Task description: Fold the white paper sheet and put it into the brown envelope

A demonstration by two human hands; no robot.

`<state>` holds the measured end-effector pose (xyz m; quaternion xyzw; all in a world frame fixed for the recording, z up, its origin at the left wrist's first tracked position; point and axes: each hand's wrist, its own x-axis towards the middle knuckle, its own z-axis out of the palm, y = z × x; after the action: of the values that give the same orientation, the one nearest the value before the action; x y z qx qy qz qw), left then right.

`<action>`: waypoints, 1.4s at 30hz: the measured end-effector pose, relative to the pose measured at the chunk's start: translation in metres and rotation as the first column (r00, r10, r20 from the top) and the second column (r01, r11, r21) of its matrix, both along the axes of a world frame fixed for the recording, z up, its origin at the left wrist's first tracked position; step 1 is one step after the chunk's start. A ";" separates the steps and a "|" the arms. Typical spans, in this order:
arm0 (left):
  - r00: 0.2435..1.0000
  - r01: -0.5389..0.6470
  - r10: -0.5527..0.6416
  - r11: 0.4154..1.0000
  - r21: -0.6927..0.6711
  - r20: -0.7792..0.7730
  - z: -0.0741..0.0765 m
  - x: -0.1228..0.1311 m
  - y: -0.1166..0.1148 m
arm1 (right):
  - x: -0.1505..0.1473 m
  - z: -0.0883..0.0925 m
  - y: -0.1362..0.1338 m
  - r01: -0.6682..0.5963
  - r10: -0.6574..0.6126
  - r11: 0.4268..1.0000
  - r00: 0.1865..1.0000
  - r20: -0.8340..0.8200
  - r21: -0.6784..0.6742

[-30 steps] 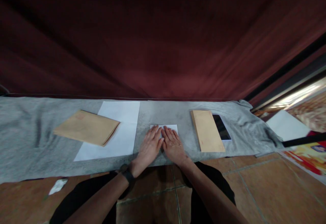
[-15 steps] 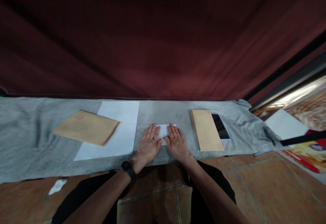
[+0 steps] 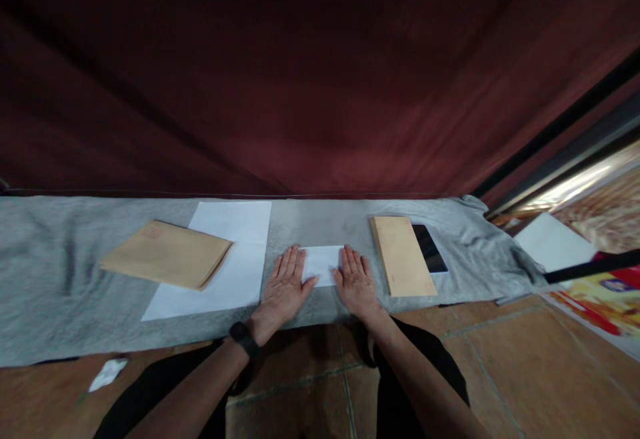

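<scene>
A small white folded paper lies flat on the grey cloth. On its left end rests my left hand, palm down with the fingers stretched out. My right hand lies flat on its right end, fingers spread a little. Neither hand grips anything. Left of my hands a brown envelope stack partly covers a large white sheet. Another stack of brown envelopes is to the right of my right hand, overlapping a dark phone.
A dark red curtain hangs along the far edge of the cloth. At the right are a white panel, a black bar and a colourful printed sheet. Crumpled white paper lies on the tiled floor at the lower left.
My hands have slid apart, left hand leftward and right hand rightward, so more of the small white paper shows between them. The view has shifted slightly.
</scene>
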<state>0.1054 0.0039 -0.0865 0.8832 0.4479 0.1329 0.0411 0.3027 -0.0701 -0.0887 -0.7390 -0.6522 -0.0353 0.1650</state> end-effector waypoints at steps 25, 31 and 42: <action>0.999 -0.003 0.007 0.994 0.107 -0.040 0.000 -0.007 -0.001 | -0.023 0.011 -0.009 -0.190 0.196 0.978 0.979 -0.063 0.087; 0.999 0.009 -0.002 0.991 0.132 -0.053 -0.001 -0.009 0.001 | -0.035 0.000 -0.006 -0.127 0.131 0.986 0.991 -0.037 0.105; 0.998 0.033 -0.025 0.989 0.145 -0.052 -0.004 -0.014 -0.001 | -0.010 -0.008 -0.005 0.048 -0.049 0.998 0.998 0.028 0.049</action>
<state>0.0913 0.0028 -0.0901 0.8933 0.4250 0.1424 -0.0327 0.2924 -0.0753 -0.0969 -0.7498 -0.6353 -0.0658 0.1725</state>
